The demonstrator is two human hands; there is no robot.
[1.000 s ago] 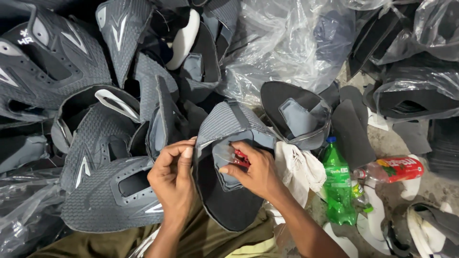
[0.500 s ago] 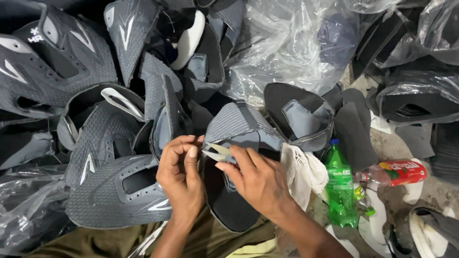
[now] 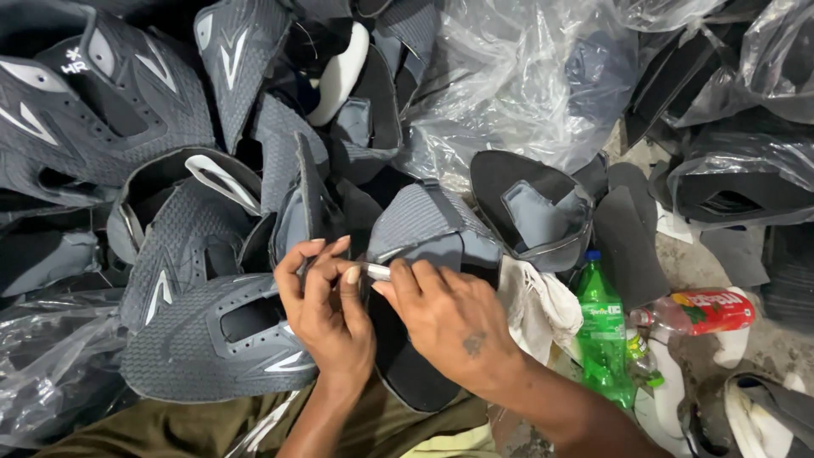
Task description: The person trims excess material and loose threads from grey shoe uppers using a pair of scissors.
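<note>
While both hands meet at lower centre of the frame, the left hand (image 3: 326,318) and right hand (image 3: 449,318) pinch a small pale strip (image 3: 376,271), possibly tape, against the grey shoe upper (image 3: 424,233). That piece seems mid-work; many similar uppers (image 3: 203,339) piled at left look unfinished.

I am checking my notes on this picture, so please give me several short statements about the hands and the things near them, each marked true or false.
1. Both hands meet over a grey shoe upper. True.
2. The green bottle lies left of the left hand. False: it stands to the right of the right hand.
3. A small pale object sits between the fingertips of both hands. True.
4. The red-labelled bottle stands upright. False: it lies on its side.
</note>
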